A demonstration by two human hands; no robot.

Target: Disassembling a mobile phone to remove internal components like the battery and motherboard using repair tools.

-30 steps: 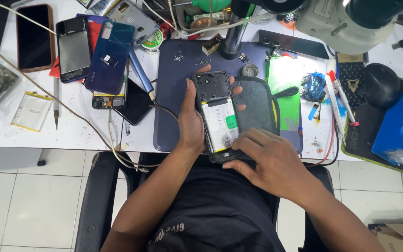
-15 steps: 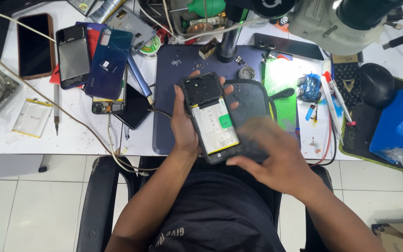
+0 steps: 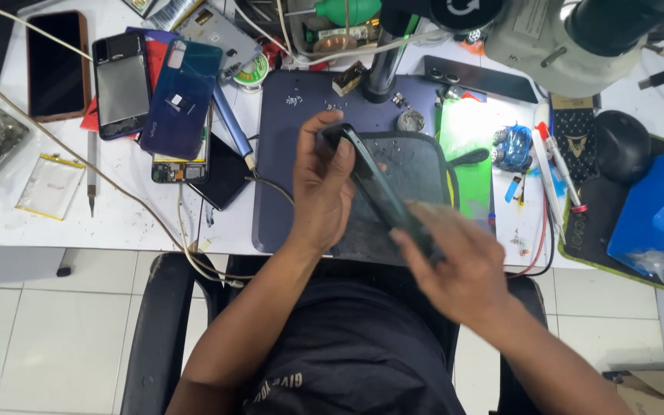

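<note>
You hold the dark phone [image 3: 374, 184] edge-on above the grey work mat [image 3: 416, 165], near the tabletop's front edge, its long axis running diagonally from the far left down toward the near right. Your left hand [image 3: 320, 188] is curled closed around its upper end, fingers wrapped over the edge. Your right hand [image 3: 455, 265], blurred, grips the lower end with fingers partly bent.

On my feed I see a dark purple rubber work mat [image 3: 286, 177] on the white bench [image 3: 124, 219], a blue phone back cover [image 3: 182, 100] left of it, a pale flat battery pouch [image 3: 50, 186] further left, a blue plastic bin [image 3: 655, 215] far right, and what may be a microscope's grey head [image 3: 562, 38].
</note>
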